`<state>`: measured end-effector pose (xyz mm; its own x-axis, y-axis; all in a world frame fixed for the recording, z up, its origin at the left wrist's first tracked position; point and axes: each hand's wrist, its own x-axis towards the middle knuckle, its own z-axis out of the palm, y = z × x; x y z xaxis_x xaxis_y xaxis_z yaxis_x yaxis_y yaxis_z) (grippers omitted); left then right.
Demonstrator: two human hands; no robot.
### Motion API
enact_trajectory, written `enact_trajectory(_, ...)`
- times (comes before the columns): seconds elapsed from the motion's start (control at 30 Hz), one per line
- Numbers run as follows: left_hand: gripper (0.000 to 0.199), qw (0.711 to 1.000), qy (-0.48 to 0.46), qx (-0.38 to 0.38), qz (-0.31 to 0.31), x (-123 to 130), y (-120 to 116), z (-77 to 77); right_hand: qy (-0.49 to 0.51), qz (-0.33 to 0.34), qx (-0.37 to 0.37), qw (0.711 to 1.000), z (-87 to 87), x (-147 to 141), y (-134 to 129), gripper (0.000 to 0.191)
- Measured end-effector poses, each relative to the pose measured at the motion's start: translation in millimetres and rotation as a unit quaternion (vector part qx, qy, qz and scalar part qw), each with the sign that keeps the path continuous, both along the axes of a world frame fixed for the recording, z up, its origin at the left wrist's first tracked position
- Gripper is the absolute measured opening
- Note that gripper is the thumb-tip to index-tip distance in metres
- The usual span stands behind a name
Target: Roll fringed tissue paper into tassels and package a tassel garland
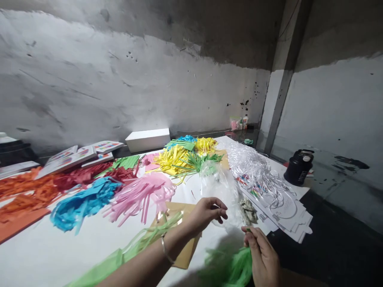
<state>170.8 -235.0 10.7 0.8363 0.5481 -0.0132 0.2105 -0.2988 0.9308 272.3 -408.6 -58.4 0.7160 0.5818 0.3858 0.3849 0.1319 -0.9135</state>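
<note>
Fringe of green paper [241, 265] trails below the right hand [261, 251], its top pinched between thumb and fingers. Apart from it, the left hand [208, 213] is loosely curled near a clear plastic bag [220, 187], above brown paper [184, 259].

Dim upper wall [233, 24], soft shadows, blurred green fringe [235, 268]

The wall [134, 83] is patchy — whitish below, dark grey above.

Right hand [262, 255] pinches green tassel [239, 265]; left hand [206, 215], loosely curled, hangs near a clear bag [220, 185]
</note>
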Motion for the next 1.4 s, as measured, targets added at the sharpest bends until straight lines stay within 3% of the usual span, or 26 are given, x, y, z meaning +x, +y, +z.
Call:
enact_trajectory(0.1, 0.031, 0.986, -0.080, -0.146, 0.007, -35.3, -37.3, 8.9, -0.089, 0.004, 0.018, 0.996, 11.3, -22.1, -9.7, 0.033)
enact_trajectory(0.2, 0.032, 0.930, -0.181, -0.317, 0.046, -69.9, -73.8, 6.0, -0.223, 0.028, 0.019, 0.974, 20.6, -46.7, -14.7, 0.027)
enact_trajectory(0.27, 0.031, 0.908, -0.222, -0.347, 0.083, -89.0, -91.8, -1.0, -0.316, 0.050, 0.018, 0.947, 24.1, -60.3, -16.6, 0.020)
enact_trajectory(0.37, 0.031, 0.904, -0.247, -0.325, 0.131, -113.4, -108.6, -11.3, -0.399, 0.088, 0.025, 0.912, 24.3, -76.3, -18.9, 0.014)
enact_trajectory(0.57, 0.033, 0.911, -0.229, -0.290, 0.186, -152.0, -123.9, -15.5, -0.406, 0.145, 0.019, 0.902, 21.7, -106.2, -21.0, 0.017)
enact_trajectory(0.67, 0.028, 0.930, -0.214, -0.235, 0.185, -167.4, -127.8, -19.1, -0.421, 0.170, 0.023, 0.891, 29.7, -116.5, -21.1, 0.025)
enact_trajectory(0.8, 0.018, 0.964, -0.196, -0.106, 0.145, -187.7, -130.9, -26.7, -0.440, 0.255, -0.030, 0.861, 41.5, -122.8, -24.0, 0.027)
enact_trajectory(0.97, 0.012, 0.982, -0.146, 0.034, 0.119, -209.4, -134.0, -28.8, -0.394, 0.306, -0.068, 0.864, 38.3, -133.6, -29.1, 0.027)
enact_trajectory(1.07, 0.011, 0.984, -0.127, 0.047, 0.116, -217.3, -135.8, -28.9, -0.340, 0.344, -0.098, 0.870, 32.9, -141.2, -30.4, 0.026)
enact_trajectory(1.23, 0.009, 0.983, -0.098, 0.074, 0.139, -224.3, -139.3, -31.6, -0.308, 0.350, -0.094, 0.880, 26.7, -149.7, -33.0, 0.027)
enact_trajectory(1.4, 0.009, 0.982, -0.097, 0.045, 0.153, -230.6, -143.2, -34.3, -0.255, 0.355, -0.099, 0.894, 24.5, -152.4, -38.2, 0.009)
